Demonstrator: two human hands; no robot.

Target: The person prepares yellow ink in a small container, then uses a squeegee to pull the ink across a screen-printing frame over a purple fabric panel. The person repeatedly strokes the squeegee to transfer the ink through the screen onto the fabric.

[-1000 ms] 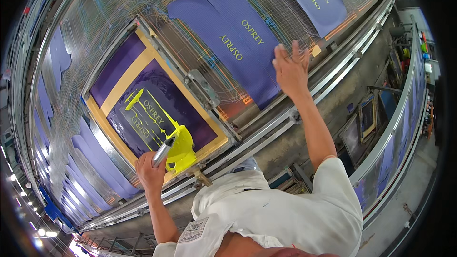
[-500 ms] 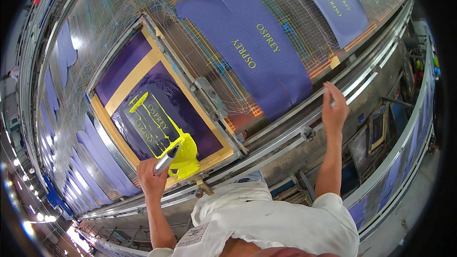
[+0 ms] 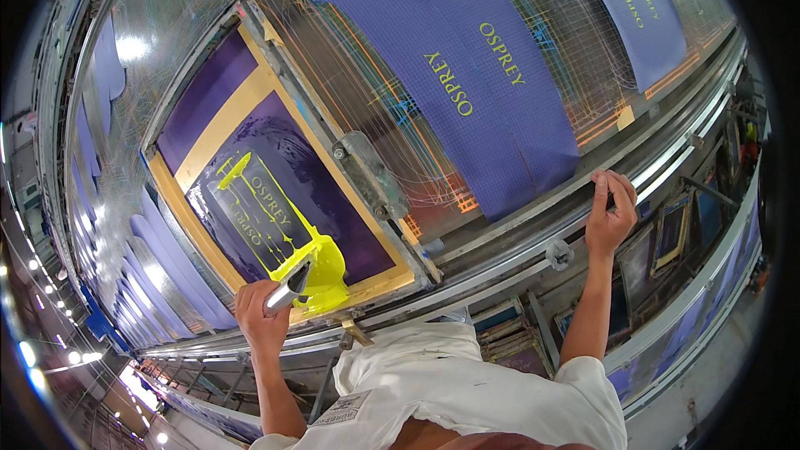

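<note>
Gripping hand: the left hand (image 3: 262,317), at 8 o'clock in the view, is wrapped round the near end of a metal-handled squeegee (image 3: 289,290).
Squeegee: tilted, its far end in bright yellow ink (image 3: 327,273) at about half past 7.
Ink: pooled thickly at the near end of the screen, with thin streaks trailing toward 10 o'clock.
Framed screen (image 3: 308,123): at 9 o'clock, purple mesh bordered by tan tape, with two lines of lettering in its dark middle.
Free-side hand: the right hand (image 3: 611,212), at 3 o'clock, is held narrow, fingers bent and thumb close to the forefinger; I cannot tell whether the tips meet.
Rail (image 3: 667,163): silver, along the table's near edge, passing behind the right hand; contact cannot be told.
Purple panel (image 3: 467,67): flat at 1 o'clock, bearing two lines of yellow lettering; its near corner lies just beside the right fingertips.
Second panel (image 3: 637,37): purple and likewise lettered, at 2 o'clock.
Metal table (image 3: 192,33): covered with fine coloured lines, running beneath screen and panels.
Panel row (image 3: 179,267): purple pieces side by side at 8 o'clock, beyond the screen.
White shirt (image 3: 492,383): at 5 o'clock, on the person.
</note>
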